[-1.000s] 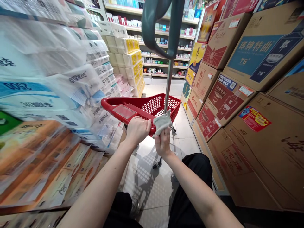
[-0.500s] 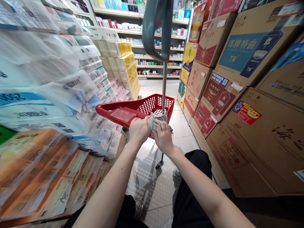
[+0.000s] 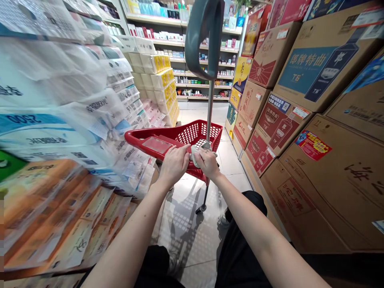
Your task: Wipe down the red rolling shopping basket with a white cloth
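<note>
A red plastic shopping basket on wheels [image 3: 198,134] stands in the aisle in front of me, with a metal pole and a grey handle [image 3: 204,36] rising from its near end. My left hand [image 3: 174,164] is closed over the basket's near rim. Right beside it, my right hand [image 3: 207,162] presses a small grey cloth [image 3: 194,154] against the rim at the foot of the pole, fingers curled around it. Most of the cloth is hidden under my fingers.
Stacked plastic-wrapped tissue packs [image 3: 75,120] fill the left side of the aisle. Cardboard liquor boxes [image 3: 300,108] are piled on the right. Shelves of small goods [image 3: 180,40] cross the far end. Tiled floor [image 3: 195,232] runs between the stacks, and my dark trousers show below.
My right hand has moved the cloth from below the pole up onto the rim, next to my left hand. The left hand has kept its hold on the basket.
</note>
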A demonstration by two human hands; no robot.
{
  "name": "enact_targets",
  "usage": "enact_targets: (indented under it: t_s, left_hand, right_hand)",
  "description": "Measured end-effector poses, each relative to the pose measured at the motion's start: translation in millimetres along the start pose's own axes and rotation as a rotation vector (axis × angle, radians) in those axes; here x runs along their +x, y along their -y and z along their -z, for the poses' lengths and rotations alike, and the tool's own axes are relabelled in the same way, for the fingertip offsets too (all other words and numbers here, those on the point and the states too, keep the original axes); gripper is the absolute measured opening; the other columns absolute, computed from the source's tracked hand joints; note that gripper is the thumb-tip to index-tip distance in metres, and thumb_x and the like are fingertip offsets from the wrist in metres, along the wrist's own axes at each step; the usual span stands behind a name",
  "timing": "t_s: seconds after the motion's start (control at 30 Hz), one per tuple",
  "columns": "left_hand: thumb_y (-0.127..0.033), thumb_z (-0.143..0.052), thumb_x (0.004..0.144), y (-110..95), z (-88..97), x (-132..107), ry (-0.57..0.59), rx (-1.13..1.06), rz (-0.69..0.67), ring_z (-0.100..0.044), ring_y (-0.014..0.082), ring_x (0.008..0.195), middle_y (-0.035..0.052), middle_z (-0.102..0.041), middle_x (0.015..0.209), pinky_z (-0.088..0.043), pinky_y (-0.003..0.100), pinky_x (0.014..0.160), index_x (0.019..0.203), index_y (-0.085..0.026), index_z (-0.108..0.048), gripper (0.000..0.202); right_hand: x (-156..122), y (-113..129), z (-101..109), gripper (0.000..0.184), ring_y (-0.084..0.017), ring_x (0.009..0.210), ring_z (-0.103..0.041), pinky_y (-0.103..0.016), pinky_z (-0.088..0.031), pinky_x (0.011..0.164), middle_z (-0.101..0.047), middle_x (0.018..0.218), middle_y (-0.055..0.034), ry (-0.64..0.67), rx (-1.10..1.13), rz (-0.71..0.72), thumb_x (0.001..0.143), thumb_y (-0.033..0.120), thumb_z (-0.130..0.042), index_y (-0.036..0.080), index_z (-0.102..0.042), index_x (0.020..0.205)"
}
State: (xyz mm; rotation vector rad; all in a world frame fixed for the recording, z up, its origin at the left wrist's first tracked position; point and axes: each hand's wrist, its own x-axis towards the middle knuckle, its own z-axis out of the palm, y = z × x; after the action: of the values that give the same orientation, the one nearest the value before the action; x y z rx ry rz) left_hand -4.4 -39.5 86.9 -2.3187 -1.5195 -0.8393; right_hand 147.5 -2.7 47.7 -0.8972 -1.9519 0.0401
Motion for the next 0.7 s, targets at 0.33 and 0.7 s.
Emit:
enact_targets:
  t_s: [0.33, 0.7]
  left_hand:
    - [-0.037, -0.029, 0.093, 66, 5.2, 12, 0.007, 0.146, 0.126, -0.042, 0.0258, 0.126, 0.0085, -0.058, 0.125, -0.029, 0.045, 0.106, 0.119, -0.020, -0.059, 0.043]
    - [-0.037, -0.028, 0.093, 63, 10.8, 7, 0.043, 0.224, 0.160, -0.040, 0.0249, 0.129, 0.0084, -0.057, 0.125, -0.025, 0.046, 0.108, 0.117, -0.022, -0.060, 0.043]
  right_hand:
    - [21, -10, 12, 0.046, -0.009, 0.062, -0.052, -0.020, -0.033, 0.061, -0.057, 0.065, 0.0022, 0.221, 0.048, -0.055, 0.098, 0.043, -0.030, 0.018, -0.057, 0.069]
    - [-24, 38, 12, 0.043, -0.027, 0.116, -0.043, -0.044, -0.034, 0.101, -0.054, 0.122, -0.0149, 0.076, -0.286, 0.094, 0.093, 0.041, -0.044, 0.014, -0.050, 0.126]
